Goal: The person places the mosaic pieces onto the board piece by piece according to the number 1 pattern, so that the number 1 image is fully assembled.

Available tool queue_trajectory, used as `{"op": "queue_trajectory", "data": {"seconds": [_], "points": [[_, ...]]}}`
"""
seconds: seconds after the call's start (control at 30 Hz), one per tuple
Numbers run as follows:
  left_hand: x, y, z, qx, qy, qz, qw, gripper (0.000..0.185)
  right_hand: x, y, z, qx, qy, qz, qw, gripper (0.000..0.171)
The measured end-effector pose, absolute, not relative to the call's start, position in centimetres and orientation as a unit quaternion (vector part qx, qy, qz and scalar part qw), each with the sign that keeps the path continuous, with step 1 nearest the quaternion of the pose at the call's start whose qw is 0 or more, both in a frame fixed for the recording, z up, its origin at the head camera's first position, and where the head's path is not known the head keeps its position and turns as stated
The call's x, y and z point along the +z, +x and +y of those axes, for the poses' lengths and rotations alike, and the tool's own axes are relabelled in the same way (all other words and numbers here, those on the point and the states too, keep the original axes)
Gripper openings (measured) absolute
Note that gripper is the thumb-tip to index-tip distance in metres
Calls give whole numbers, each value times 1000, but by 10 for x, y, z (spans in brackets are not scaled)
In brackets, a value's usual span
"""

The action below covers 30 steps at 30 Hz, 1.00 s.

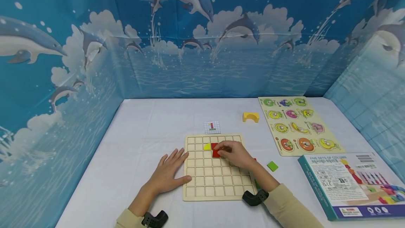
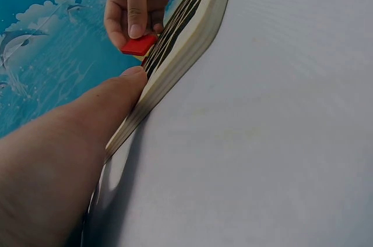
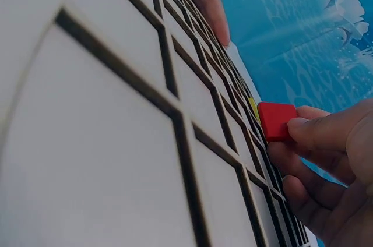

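Observation:
A pale wooden grid board (image 1: 218, 185) lies on the white table. My right hand (image 1: 235, 154) pinches a red square tile (image 1: 216, 153) (image 3: 276, 120) (image 2: 139, 45) between thumb and fingers, holding it at the board's upper middle cells. A second red tile (image 1: 214, 146) and a yellow triangle piece (image 1: 206, 146) sit in cells just beside it. My left hand (image 1: 169, 173) lies flat on the table with straight fingers, its thumb (image 2: 125, 81) against the board's left edge (image 2: 180, 49).
A small pattern card (image 1: 212, 127) lies behind the board. A yellow arch block (image 1: 250, 116), a green tile (image 1: 272, 166), a fruit peg puzzle (image 1: 297, 126) and a printed box (image 1: 354, 184) are to the right. Dolphin-print walls enclose the table.

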<state>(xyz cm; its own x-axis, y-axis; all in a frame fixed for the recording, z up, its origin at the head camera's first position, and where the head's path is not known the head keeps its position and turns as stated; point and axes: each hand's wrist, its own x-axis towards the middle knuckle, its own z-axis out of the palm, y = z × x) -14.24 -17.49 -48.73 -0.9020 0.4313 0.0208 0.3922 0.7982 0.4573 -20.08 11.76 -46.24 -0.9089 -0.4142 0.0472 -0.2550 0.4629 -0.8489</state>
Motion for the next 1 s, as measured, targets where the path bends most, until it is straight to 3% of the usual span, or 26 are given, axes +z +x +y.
{"op": "queue_trajectory", "data": {"seconds": [1.0], "points": [[-487,-142,-174,228,216,949,40,86,-470,-201,114,-407,-253,877,19,14]]}}
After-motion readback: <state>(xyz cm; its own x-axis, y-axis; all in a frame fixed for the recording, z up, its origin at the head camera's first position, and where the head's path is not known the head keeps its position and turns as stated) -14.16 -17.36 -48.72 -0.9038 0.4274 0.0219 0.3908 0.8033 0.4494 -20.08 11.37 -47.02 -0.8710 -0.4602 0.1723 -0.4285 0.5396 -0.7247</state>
